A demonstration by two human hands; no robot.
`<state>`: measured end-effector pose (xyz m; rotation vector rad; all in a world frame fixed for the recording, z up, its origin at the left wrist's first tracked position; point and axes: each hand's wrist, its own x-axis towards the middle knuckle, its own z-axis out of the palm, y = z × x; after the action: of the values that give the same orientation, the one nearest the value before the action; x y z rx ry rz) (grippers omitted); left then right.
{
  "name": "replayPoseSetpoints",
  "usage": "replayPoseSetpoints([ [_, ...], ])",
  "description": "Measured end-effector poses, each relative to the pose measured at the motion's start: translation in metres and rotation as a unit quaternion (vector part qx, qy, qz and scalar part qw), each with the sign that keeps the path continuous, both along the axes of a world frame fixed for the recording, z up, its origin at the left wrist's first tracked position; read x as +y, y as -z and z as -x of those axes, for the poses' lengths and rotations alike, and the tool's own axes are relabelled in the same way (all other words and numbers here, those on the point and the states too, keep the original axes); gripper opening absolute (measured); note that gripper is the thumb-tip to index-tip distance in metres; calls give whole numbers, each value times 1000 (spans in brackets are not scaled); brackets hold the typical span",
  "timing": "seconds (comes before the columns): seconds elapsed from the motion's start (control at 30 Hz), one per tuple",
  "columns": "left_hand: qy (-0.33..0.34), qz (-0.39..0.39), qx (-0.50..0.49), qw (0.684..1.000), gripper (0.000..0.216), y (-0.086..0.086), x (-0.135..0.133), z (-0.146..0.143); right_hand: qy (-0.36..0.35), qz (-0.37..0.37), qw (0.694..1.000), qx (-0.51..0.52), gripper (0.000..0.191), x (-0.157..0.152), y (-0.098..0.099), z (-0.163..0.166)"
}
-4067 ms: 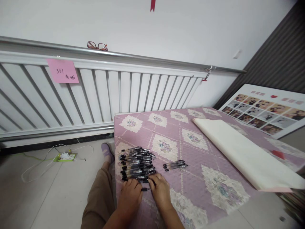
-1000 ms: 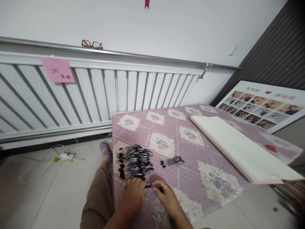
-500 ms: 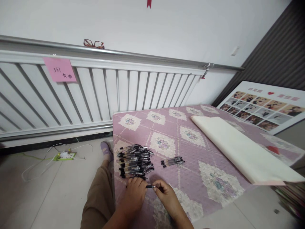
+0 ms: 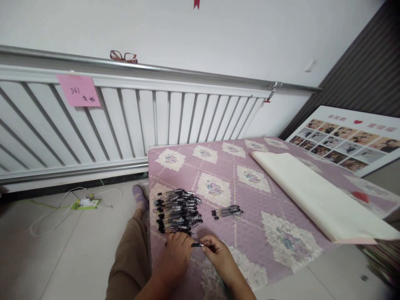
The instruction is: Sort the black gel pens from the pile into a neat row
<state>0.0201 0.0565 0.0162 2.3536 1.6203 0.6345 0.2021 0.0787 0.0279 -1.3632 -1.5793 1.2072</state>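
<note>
Black pen point(image 4: 196, 244) sits pinched between left hand point(image 4: 176, 254) and right hand point(image 4: 220, 255), long axis left-right (low over the quilted cover point(image 4: 250, 196)); pen pile point(image 4: 177, 210) lies just beyond left hand.

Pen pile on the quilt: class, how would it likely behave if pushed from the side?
The pen pile would probably scatter rather than slide as one: the pens lie loose, stacked in layers. Round barrels may roll, though the soft quilt should slow them. Each looks light and stiff.
</note>
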Motion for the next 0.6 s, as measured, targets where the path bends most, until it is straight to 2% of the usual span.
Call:
replayPoseSetpoints([
  [0.27, 5, -5, -23, 1000, 14, 3, 1, 0, -32, -5, 998, -57, 10, 1, -2, 2],
  [0.43, 0, -13, -34, 999, 14, 7, 0, -1, -33, -26, 994, -103, 12, -2, -10, 5],
  [0.6, -1, -14, -29, 999, 15, 3, 1, 0, -30, -51, 991, -123, 15, -4, -6, 7],
])
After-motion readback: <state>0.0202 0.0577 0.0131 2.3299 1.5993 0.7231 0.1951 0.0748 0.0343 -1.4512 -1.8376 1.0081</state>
